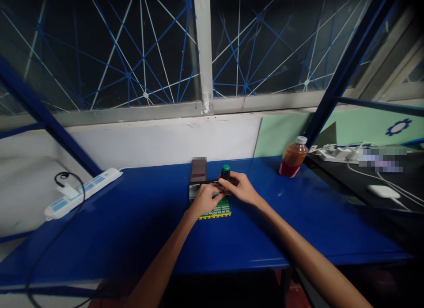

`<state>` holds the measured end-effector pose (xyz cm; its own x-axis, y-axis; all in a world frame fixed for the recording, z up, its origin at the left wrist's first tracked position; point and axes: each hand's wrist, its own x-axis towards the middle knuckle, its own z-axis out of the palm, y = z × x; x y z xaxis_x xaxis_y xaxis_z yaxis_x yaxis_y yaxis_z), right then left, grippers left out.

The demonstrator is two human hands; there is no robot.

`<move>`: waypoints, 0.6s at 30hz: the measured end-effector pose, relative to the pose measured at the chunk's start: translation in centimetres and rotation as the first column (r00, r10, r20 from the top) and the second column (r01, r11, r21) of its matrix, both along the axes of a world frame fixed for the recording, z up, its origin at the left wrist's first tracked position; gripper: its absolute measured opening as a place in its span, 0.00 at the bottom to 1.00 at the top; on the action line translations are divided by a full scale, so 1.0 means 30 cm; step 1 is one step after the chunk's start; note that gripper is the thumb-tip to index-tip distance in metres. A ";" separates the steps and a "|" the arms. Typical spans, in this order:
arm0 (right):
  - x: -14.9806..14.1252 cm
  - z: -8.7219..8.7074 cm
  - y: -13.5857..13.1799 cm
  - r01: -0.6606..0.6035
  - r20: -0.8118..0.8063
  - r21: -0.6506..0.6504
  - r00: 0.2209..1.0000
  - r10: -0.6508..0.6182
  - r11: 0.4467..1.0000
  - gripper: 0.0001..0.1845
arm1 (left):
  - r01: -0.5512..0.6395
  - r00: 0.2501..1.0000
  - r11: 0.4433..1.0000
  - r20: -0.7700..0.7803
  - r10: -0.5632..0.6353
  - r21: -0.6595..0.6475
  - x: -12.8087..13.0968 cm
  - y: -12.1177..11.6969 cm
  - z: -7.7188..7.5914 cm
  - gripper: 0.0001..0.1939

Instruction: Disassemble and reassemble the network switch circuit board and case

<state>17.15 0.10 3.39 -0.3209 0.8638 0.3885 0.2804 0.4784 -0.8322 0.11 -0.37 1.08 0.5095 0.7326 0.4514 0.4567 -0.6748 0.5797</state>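
Upright tool (pixel 226 169) in my right grip (pixel 242 188)

My right grip holds the black, green-topped tool. My left grip (pixel 204 199) is just beside it; whether it pinches anything, I cannot tell. The green board (pixel 223 209) lies partly under my left grip on the blue counter (pixel 139 211).

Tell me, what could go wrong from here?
The green-topped tool, upright in the right hand, might slip and scratch the green board or jab the left hand, whose fingers sit close by. The black cable at the power strip trails past the edge of the blue table, so it could get snagged.
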 end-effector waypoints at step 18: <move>-0.003 0.029 -0.020 0.026 0.084 0.022 0.996 -0.028 0.999 0.21 | -0.024 0.999 1.000 -0.033 0.025 0.018 0.001 -0.008 0.005 0.08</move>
<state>17.05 -0.49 4.26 -0.3299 0.8647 0.3788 0.3622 0.4865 -0.7951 0.15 -0.60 1.23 0.5064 0.7371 0.4475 0.4921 -0.6732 0.5520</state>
